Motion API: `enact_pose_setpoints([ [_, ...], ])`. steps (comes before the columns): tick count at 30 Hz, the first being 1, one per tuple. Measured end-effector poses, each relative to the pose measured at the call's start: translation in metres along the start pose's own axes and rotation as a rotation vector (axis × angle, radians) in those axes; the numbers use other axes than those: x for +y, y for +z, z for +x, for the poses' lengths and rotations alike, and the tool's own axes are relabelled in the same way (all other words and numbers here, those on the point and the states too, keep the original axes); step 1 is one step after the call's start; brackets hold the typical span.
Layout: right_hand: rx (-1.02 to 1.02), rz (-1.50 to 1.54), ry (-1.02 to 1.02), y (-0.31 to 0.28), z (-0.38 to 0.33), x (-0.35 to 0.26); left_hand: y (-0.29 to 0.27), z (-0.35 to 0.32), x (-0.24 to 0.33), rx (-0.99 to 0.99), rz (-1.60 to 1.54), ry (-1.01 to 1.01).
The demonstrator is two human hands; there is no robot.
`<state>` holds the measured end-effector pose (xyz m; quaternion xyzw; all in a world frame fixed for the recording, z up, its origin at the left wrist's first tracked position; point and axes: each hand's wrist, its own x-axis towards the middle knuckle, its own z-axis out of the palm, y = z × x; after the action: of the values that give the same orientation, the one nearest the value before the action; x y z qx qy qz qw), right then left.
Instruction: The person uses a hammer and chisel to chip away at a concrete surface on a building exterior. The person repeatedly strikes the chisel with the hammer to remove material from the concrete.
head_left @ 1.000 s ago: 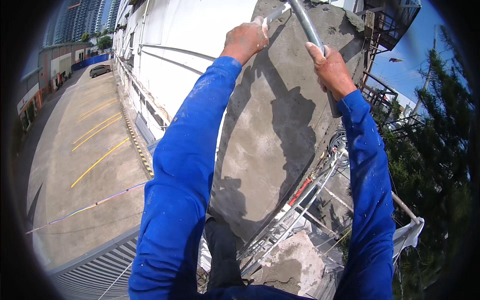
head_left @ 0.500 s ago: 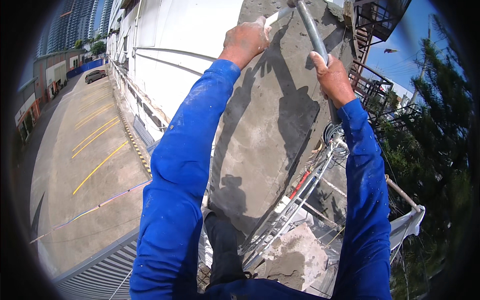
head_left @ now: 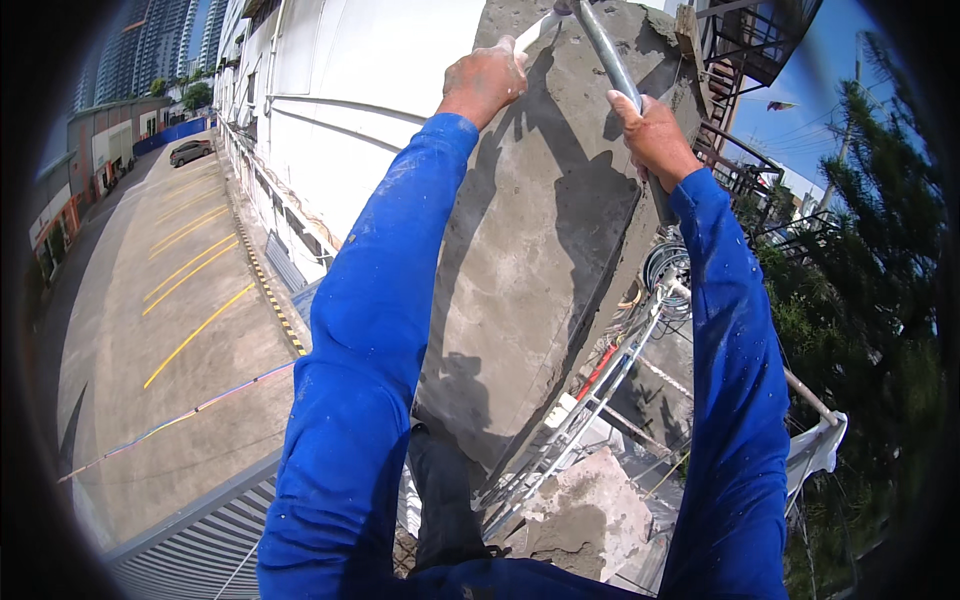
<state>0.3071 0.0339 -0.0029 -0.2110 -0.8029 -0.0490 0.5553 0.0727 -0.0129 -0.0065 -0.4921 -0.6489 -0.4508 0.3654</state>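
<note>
Ahead, hands (head_left: 484,82) (head_left: 658,135) grip white handle (head_left: 538,33) left, grey tube (head_left: 609,54) right.

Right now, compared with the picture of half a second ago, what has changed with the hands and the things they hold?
The right hand has moved slightly up and left in the view, with its grey metal pole. The left hand has shifted slightly left, with its white bar. Neither hand let go. The grey car stayed in place.
</note>
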Motion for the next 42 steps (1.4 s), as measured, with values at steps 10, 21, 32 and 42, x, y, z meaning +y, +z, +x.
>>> enact_pose_setpoints([
  [10, 0.527, 0.312, -0.528, -0.087, -0.029, -0.073, -0.018, -0.014, 0.029, 0.100, -0.023, 0.073],
  [21, 0.158, 0.192, -0.082, -0.070, -0.050, -0.042, -0.029, -0.023, 0.037, 0.023, 0.040, 0.124],
  [32, -0.241, 0.236, 0.339, -0.040, -0.054, -0.002, -0.010, -0.051, 0.024, -0.023, 0.045, 0.088],
  [42, 0.535, 0.277, -0.522, -0.052, -0.031, -0.080, -0.012, -0.049, -0.001, -0.033, 0.037, -0.007],
])
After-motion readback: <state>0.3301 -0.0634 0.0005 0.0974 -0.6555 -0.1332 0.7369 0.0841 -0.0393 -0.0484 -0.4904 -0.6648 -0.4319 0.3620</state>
